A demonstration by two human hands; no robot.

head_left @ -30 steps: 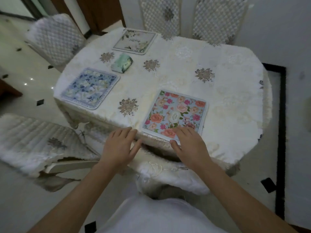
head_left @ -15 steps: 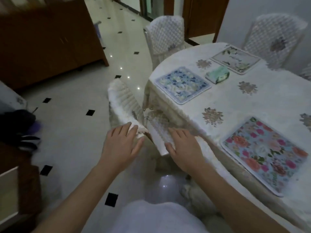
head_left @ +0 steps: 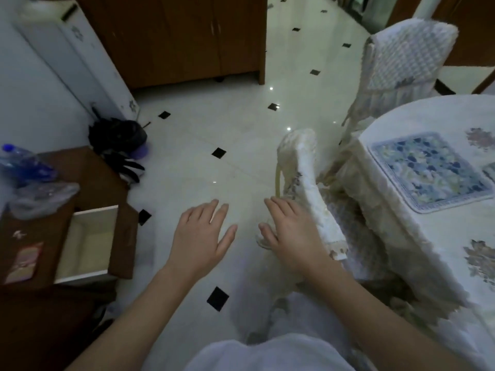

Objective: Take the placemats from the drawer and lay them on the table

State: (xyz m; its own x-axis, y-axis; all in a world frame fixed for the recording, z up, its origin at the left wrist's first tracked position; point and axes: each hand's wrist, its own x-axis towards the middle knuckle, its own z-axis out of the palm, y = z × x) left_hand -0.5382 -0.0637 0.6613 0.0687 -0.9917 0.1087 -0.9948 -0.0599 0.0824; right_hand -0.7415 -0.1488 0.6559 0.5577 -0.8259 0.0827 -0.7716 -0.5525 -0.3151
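An open drawer (head_left: pixel 88 242) with a pale inside juts from a dark wooden cabinet at the left; it looks bare inside. A blue floral placemat (head_left: pixel 428 170) lies flat on the white tablecloth of the table (head_left: pixel 442 263) at the right. My left hand (head_left: pixel 201 236) hovers over the floor, palm down, fingers apart, holding nothing. My right hand (head_left: pixel 292 234) is beside it, also spread and holding nothing, in front of a covered chair back (head_left: pixel 308 188).
A second covered chair (head_left: pixel 401 60) stands beyond the table. A brown cupboard (head_left: pixel 174 36) and a white appliance (head_left: pixel 75 57) line the far side. A black bag (head_left: pixel 117 135) sits on the tiled floor. A plastic bottle (head_left: pixel 24 164) lies on the cabinet top.
My view has swung left, away from the table toward the drawer. The pink placemat and the far one have left the frame. Both hands lifted off the table edge and stay spread.
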